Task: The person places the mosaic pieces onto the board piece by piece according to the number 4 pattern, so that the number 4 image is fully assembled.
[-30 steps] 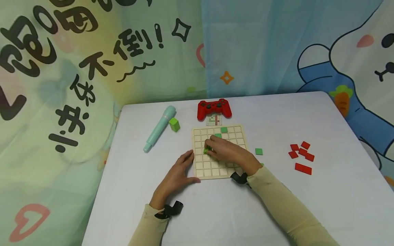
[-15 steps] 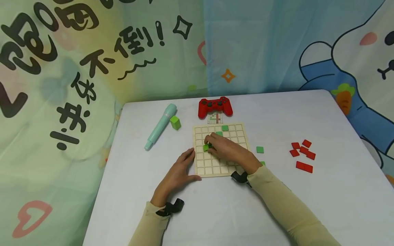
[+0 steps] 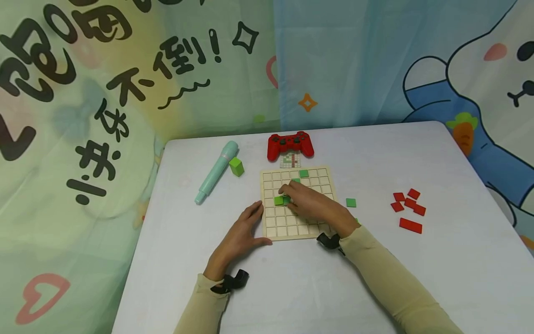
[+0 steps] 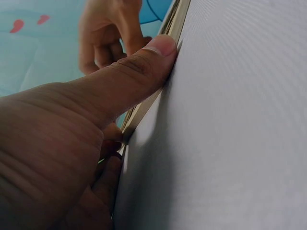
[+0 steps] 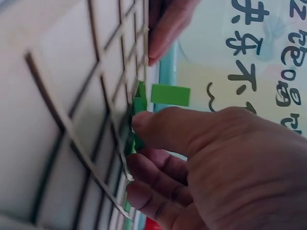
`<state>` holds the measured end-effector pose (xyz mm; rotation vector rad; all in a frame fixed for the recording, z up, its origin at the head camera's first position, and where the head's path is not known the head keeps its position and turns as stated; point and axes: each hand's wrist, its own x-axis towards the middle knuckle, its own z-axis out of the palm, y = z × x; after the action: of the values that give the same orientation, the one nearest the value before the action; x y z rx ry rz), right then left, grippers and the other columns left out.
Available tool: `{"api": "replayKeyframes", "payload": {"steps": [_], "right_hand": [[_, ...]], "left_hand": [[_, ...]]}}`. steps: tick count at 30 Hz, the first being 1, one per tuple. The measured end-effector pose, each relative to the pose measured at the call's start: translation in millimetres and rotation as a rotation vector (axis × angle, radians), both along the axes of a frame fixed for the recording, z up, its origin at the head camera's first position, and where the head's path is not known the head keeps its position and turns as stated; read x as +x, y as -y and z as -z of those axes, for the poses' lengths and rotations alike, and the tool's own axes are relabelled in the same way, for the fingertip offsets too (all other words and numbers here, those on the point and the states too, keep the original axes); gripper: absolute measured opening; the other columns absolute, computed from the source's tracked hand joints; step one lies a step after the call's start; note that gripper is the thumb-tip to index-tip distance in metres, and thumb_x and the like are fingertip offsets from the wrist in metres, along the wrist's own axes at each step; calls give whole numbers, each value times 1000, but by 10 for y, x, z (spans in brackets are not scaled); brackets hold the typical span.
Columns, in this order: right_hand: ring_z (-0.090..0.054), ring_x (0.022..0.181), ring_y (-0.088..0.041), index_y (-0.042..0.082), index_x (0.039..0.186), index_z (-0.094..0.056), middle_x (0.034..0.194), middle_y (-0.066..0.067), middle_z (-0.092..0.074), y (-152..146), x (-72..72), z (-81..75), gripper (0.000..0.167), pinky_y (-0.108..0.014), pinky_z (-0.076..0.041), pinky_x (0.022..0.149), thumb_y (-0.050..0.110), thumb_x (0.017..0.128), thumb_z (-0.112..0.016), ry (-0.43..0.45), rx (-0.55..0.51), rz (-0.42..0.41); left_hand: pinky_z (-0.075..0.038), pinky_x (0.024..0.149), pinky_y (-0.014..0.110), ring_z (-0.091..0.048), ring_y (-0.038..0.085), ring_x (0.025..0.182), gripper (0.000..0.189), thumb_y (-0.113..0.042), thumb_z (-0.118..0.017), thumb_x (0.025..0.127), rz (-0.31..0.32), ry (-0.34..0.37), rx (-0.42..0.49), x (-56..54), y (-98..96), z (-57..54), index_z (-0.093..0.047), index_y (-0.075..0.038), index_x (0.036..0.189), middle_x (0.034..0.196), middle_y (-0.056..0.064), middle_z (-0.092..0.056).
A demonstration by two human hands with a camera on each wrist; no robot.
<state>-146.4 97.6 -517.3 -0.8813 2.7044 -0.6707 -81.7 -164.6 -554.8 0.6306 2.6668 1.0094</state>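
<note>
A pale wooden grid board (image 3: 292,230) lies mid-table. My left hand (image 3: 239,236) steadies its near-left corner, fingers along the left edge and thumb (image 4: 160,48) against the near edge. Over the board is my right hand (image 3: 310,202), thumb and fingers apart around a green tile (image 3: 286,200); in the right wrist view the thumb tip (image 5: 141,120) touches green. A lighter green piece (image 3: 278,201) sits directly left of that tile. Farther back on the grid lie two more green tiles, one near the top (image 3: 303,173) and one (image 3: 295,180) partly behind the fingers.
Beyond the board are a printed grid card (image 3: 290,160) and a red game controller (image 3: 290,145). To the left lie a mint microphone-shaped object (image 3: 216,174) and a green block (image 3: 236,167). On the right are a loose green tile (image 3: 351,202) and several red pieces (image 3: 410,226).
My right hand has eased slightly right, uncovering the lighter green piece and the tile beside it, which its fingers were covering. My left hand stays at the board's corner.
</note>
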Motion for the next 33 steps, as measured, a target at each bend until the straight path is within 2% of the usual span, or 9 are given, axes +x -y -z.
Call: {"api": "replayKeyframes", "payload": {"steps": [3, 8, 16, 22, 29, 33], "right_hand": [[-60, 106, -18, 11, 139, -58, 122, -6, -62, -39, 2, -51, 35, -38, -57, 96, 13, 105, -65, 27, -4, 12], [-60, 107, -18, 8, 128, -62, 120, -7, -62, -125, 4, -128, 25, -38, -57, 96, 11, 104, -66, 39, -19, -8], [-61, 108, -18, 10, 125, -63, 122, -5, -62, -128, 79, -42, 22, -39, -57, 98, 11, 104, -66, 110, -77, 15], [-60, 108, -18, 9, 125, -63, 125, -7, -62, -93, 103, 5, 21, -39, -57, 98, 9, 104, -64, 85, -116, -32], [-61, 106, -18, 9, 125, -63, 125, -6, -62, -180, 195, 11, 24, -39, -58, 97, 9, 102, -67, 123, -147, 56], [-63, 110, -17, 9, 124, -63, 125, -4, -63, -83, 240, 58, 20, -39, -58, 99, 11, 105, -64, 107, -137, 29]], "left_hand": [[-39, 130, 48, -30, 32, 164, 109, -31, -94, 82, -4, 6, -8, -2, 1, -6, -32, -3, 166, 177, 11, -28], [-37, 130, 46, -30, 31, 165, 109, -33, -94, 82, -5, 8, -12, -33, -5, -9, -31, -4, 166, 177, 10, -28], [-40, 128, 48, -32, 33, 163, 109, -32, -95, 81, 3, -8, -8, -25, -7, 8, -33, -2, 166, 177, 12, -29], [-40, 128, 49, -31, 33, 164, 108, -31, -95, 81, 2, 1, -6, -10, -22, 10, -34, -2, 165, 177, 11, -29], [-40, 128, 50, -31, 34, 164, 108, -29, -95, 80, -8, 12, -2, 18, -11, -2, -34, -1, 165, 177, 12, -29], [-40, 128, 50, -32, 34, 163, 107, -29, -95, 81, -6, 5, 3, 17, -2, 6, -35, -1, 165, 177, 12, -30]]}}
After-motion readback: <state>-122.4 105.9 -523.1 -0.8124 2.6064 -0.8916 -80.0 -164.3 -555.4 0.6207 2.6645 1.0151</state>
